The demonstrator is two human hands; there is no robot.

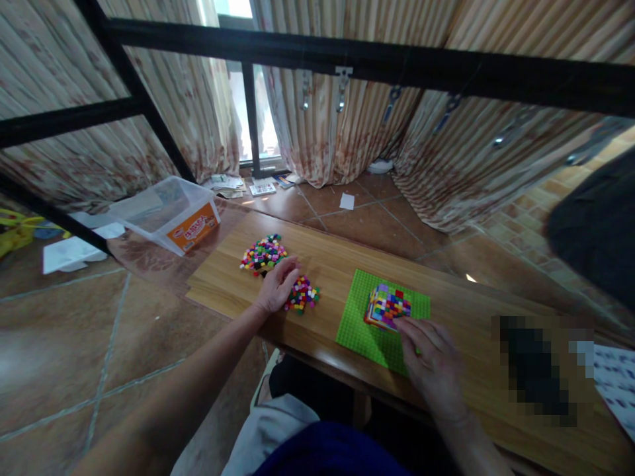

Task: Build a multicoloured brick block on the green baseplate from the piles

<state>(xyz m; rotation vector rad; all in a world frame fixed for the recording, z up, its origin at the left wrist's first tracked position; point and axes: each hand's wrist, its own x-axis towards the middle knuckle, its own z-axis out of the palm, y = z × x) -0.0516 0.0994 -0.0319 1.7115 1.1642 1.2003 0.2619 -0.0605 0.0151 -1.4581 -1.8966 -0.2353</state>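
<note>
My left hand rests among loose small coloured toy bricks, its fingers a little apart and nothing visible in them. A larger brick pile lies beyond it, and a smaller brick pile sits just to its right. On a green studded baseplate stands a small multicoloured brick structure with a patchwork top. My right hand reaches over the baseplate's right side, its fingertips together at the structure's near right corner. What those fingertips pinch, if anything, is hidden.
A wooden bench carries everything. Left of it stands a clear plastic bin with an orange label. A blurred-out dark object and a printed sheet lie at the right. A black metal frame crosses above, before curtains.
</note>
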